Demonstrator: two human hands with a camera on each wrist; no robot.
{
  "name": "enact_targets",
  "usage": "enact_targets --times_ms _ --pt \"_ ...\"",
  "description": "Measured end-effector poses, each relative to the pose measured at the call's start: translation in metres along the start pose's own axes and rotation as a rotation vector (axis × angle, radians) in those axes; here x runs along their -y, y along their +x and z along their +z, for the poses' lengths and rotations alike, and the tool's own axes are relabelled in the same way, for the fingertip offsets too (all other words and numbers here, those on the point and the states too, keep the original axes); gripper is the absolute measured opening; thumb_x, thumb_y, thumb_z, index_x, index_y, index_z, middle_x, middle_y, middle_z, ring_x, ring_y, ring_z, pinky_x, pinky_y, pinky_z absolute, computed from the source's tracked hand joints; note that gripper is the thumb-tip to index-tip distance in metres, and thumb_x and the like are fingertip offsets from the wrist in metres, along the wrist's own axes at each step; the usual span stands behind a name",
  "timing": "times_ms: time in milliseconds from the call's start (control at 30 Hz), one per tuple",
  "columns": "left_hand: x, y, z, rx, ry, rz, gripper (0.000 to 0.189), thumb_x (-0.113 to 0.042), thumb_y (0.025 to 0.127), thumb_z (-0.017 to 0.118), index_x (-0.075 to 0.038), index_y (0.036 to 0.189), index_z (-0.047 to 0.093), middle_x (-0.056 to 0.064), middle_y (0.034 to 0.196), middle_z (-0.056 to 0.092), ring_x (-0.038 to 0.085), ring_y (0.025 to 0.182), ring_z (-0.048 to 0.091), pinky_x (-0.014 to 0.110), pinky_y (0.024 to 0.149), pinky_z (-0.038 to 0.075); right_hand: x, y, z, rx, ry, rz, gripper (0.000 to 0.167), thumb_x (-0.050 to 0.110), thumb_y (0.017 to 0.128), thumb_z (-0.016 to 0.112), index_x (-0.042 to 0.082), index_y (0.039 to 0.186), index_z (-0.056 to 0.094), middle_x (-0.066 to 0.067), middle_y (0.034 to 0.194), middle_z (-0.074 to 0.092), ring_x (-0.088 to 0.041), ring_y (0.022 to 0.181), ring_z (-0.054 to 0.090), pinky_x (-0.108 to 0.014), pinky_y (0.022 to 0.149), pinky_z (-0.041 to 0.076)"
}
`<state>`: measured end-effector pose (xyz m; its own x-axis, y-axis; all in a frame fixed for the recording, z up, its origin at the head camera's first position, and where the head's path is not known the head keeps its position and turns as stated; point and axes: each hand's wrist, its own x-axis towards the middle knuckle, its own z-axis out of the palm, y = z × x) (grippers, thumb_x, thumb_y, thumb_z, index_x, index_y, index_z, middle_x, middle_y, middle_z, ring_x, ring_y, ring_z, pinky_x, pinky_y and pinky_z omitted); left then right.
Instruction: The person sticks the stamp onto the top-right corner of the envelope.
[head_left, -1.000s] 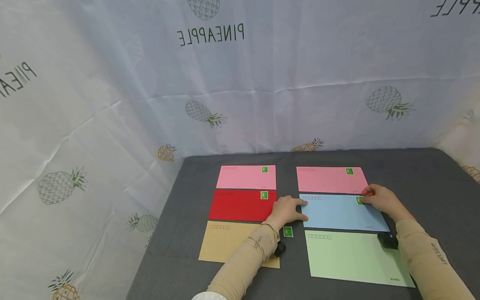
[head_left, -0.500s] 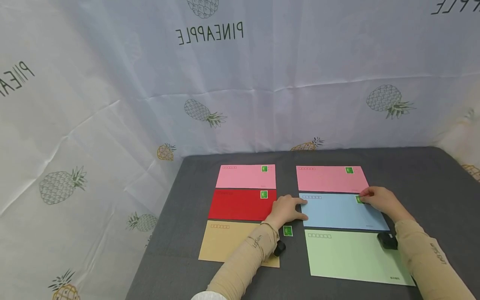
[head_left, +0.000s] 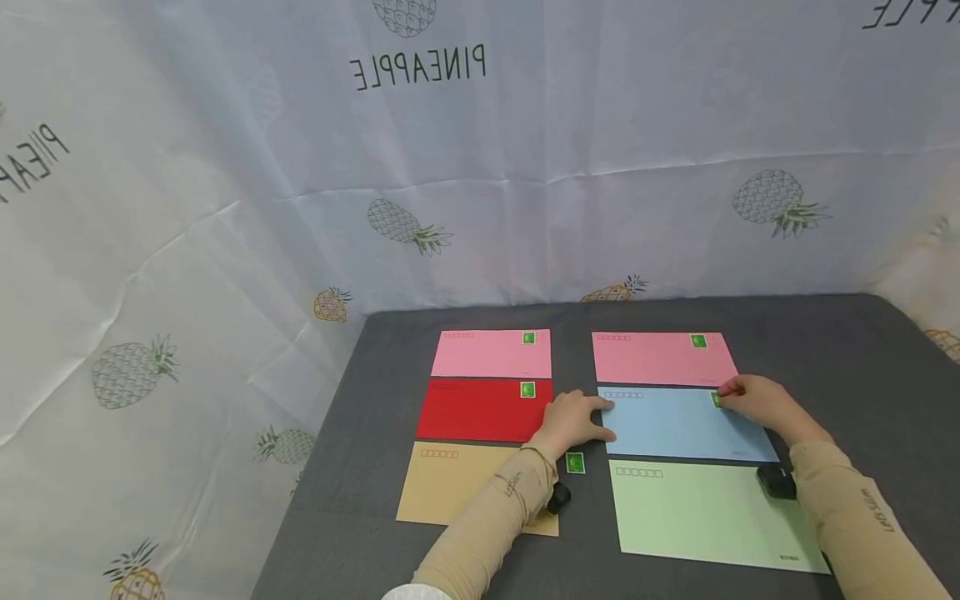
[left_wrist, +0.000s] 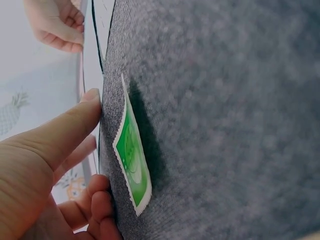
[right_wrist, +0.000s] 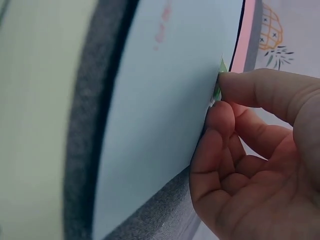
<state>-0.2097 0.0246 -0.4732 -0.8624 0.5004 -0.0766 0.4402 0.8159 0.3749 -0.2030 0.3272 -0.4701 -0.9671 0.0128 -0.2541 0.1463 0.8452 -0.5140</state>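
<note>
A light blue envelope lies in the middle of the right-hand column. My right hand is at its upper right corner, with thumb and fingertips on a green postage stamp there. In the right wrist view the thumb covers part of that stamp and the other fingers are curled. My left hand rests with thumb and index finger spread, their tips at the blue envelope's left edge. Another green stamp with a white perforated border lies on the grey cloth just below the left hand, one edge raised.
Left column: pink, red and tan envelopes, the tan one partly under the left forearm. Right column: another pink envelope above and a light green one below. Both pink ones and the red bear stamps. A pineapple-print curtain hangs behind.
My right fingertips have shifted slightly left and down over the stamp on the blue envelope, covering more of it. The left hand has stayed in place.
</note>
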Motion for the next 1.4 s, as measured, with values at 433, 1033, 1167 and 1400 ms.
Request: enact_targets --times_ms 433,1033,1167,1400 --pt "-0.001 -0.001 -0.002 0.046 0.095 0.041 0.051 -0.042 0.080 0.068 -0.034 0.129 0.055 0.002 0.117 0.060 0.016 0.095 0.055 0.028 0.072 0.048 0.006 -0.005 0.002 -0.039 -0.007 -0.012 0.026 0.012 0.087 0.056 -0.011 0.099 0.056 -0.020 0.085 0.057 -0.027 0.078 0.050 -0.032 0.065 0.042" --pt "-0.005 0.000 -0.008 0.077 0.004 0.066 0.047 -0.041 0.085 0.063 -0.032 0.130 0.054 0.000 0.119 0.061 0.011 0.099 0.056 0.025 0.071 0.048 0.003 -0.010 0.002 -0.083 0.015 -0.044 0.032 0.019 0.090 0.055 -0.008 0.107 0.055 -0.024 0.095 0.058 -0.029 0.081 0.052 -0.033 0.065 0.045" --pt "-0.006 -0.002 -0.011 0.074 0.003 0.073 0.046 -0.040 0.085 0.063 -0.031 0.130 0.055 -0.001 0.120 0.060 0.010 0.100 0.056 0.024 0.072 0.048 0.006 -0.013 -0.001 -0.084 0.021 -0.050 0.034 0.022 0.091 0.054 -0.007 0.109 0.054 -0.021 0.094 0.059 -0.026 0.079 0.052 -0.030 0.063 0.044" --pt "-0.007 -0.002 -0.016 0.014 0.075 0.096 0.046 -0.043 0.084 0.063 -0.033 0.128 0.056 -0.001 0.113 0.061 0.009 0.089 0.057 0.022 0.066 0.044 0.016 -0.022 -0.007 -0.096 0.016 -0.049 0.038 0.026 0.092 0.053 -0.007 0.111 0.053 -0.022 0.094 0.059 -0.026 0.079 0.053 -0.032 0.064 0.043"
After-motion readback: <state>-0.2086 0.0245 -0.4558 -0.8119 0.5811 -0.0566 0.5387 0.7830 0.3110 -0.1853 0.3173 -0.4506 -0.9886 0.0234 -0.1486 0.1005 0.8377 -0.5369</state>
